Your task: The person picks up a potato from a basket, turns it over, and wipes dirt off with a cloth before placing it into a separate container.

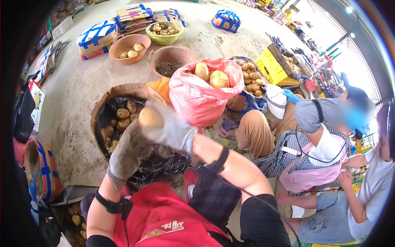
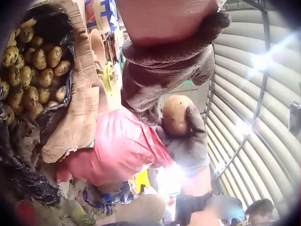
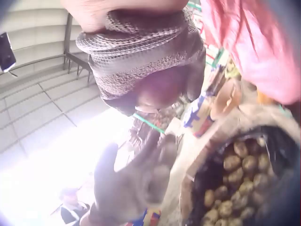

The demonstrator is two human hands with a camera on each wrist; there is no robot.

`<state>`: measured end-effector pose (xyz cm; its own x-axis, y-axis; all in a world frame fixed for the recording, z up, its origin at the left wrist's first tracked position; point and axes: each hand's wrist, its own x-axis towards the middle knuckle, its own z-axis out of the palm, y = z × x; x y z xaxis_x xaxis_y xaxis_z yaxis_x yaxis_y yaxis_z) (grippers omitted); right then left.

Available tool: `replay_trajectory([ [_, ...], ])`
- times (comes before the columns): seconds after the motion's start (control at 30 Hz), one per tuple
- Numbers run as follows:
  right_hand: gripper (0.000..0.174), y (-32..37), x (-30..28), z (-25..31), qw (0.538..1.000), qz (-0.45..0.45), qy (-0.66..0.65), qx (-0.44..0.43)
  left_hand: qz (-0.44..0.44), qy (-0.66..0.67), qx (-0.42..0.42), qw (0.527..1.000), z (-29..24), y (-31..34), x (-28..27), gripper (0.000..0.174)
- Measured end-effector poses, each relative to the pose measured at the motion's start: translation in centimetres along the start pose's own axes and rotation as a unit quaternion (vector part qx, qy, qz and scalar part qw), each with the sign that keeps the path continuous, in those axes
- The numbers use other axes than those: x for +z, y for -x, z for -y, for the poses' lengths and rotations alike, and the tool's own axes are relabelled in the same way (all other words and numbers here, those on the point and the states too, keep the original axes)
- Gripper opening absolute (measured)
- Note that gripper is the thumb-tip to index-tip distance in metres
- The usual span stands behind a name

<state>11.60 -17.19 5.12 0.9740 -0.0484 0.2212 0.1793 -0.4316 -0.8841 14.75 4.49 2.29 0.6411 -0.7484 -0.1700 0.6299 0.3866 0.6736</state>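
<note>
Both hands wear grey work gloves. My right hand [image 1: 170, 127] grips a single potato [image 1: 150, 117] above the front of a cardboard box [image 1: 98, 117]. The same potato [image 2: 177, 115] shows between thumb and fingers in the left wrist view. My left hand [image 1: 128, 154] is just beside it on the left; in the right wrist view this left hand [image 3: 134, 183] has its palm up, fingers extended and nothing in it. Several potatoes [image 2: 40, 59] lie in the box, inside a black plastic liner [image 1: 164, 164]. Beyond my right hand stands a pink woven sack [image 1: 201, 99] topped with large potatoes [image 1: 219, 79].
Behind the sack are a brown basin [image 1: 153, 61] with dirt, an orange basin [image 1: 113, 51] and a green basin [image 1: 166, 40] with potatoes. Close on the right another person [image 1: 325, 123] sits. A yellow crate [image 1: 269, 64] stands back right, a taped box [image 1: 49, 171] left.
</note>
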Motion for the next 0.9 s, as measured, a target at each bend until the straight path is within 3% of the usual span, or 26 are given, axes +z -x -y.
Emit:
replay_trajectory([
  [0.03,0.079,-1.6,-2.4,0.7,1.000,0.027,-0.001,0.014,-0.010,-0.040,0.006,0.999,-0.3,0.0,-0.4,0.068],
  [0.07,0.080,-3.1,-5.0,2.2,0.998,-0.007,0.060,-0.005,-0.026,-0.030,0.033,0.999,-0.5,0.0,-0.4,0.064],
  [0.1,0.066,-4.5,-6.9,0.5,0.970,-0.137,0.168,-0.107,-0.030,-0.028,0.033,0.999,-0.6,0.0,-0.9,0.064],
  [0.13,0.068,-6.7,-9.9,-0.2,0.942,-0.169,0.270,-0.100,-0.045,-0.025,0.039,0.998,-0.6,-0.1,-1.7,0.064],
  [0.17,0.070,-8.0,-12.6,1.0,0.939,-0.147,0.311,0.017,-0.059,-0.021,0.045,0.997,-0.5,-0.1,-2.2,0.063],
  [0.2,0.067,-8.9,-14.2,-0.4,0.900,-0.202,0.384,0.047,-0.070,-0.014,0.048,0.996,-0.5,-0.1,-2.4,0.061],
  [0.33,0.064,-7.9,-17.4,-5.3,0.853,-0.081,0.500,0.126,-0.109,-0.029,0.042,0.993,-1.2,0.0,-2.8,0.059],
  [0.4,0.065,-6.2,-16.7,-6.0,0.848,0.082,0.503,0.143,-0.092,-0.007,0.060,0.994,-1.4,0.0,-3.7,0.059],
  [0.43,0.065,-5.5,-16.3,-6.9,0.849,0.091,0.501,0.143,-0.100,-0.004,0.059,0.993,-1.5,0.0,-4.1,0.059],
  [0.5,0.063,-3.7,-15.3,-9.0,0.774,0.010,0.631,0.036,-0.107,0.000,0.071,0.992,-1.7,-0.1,-4.8,0.058],
  [0.53,0.061,-3.5,-14.8,-8.8,0.767,-0.025,0.641,0.020,-0.123,0.008,0.071,0.990,-2.0,0.0,-4.5,0.054],
  [0.57,0.061,-3.3,-14.6,-8.4,0.776,-0.048,0.627,0.048,-0.136,0.008,0.065,0.989,-2.3,-0.1,-4.3,0.054],
  [0.63,0.064,-3.2,-14.9,-7.6,0.828,-0.051,0.558,0.013,-0.158,0.016,0.080,0.984,-2.5,0.0,-4.3,0.051],
  [0.67,0.063,-2.6,-14.2,-6.7,0.817,-0.041,0.575,-0.016,-0.177,0.016,0.076,0.981,-2.7,0.2,-4.5,0.051],
  [0.73,0.056,-1.4,-12.4,-6.6,0.784,-0.022,0.619,-0.046,-0.114,0.004,0.127,0.985,-3.3,0.6,-5.4,0.050],
  [0.77,0.047,-0.9,-11.8,-6.6,0.737,-0.037,0.674,-0.040,-0.129,0.001,0.121,0.984,-3.8,0.7,-6.1,0.050],
  [0.83,0.041,-1.8,-13.1,-7.0,0.774,-0.010,0.633,0.008,-0.111,0.035,0.168,0.979,-4.7,0.6,-7.5,0.049],
  [0.9,0.034,-1.9,-14.0,-5.7,0.815,-0.068,0.575,0.029,-0.133,0.052,0.168,0.975,-6.0,1.2,-8.2,0.048],
])
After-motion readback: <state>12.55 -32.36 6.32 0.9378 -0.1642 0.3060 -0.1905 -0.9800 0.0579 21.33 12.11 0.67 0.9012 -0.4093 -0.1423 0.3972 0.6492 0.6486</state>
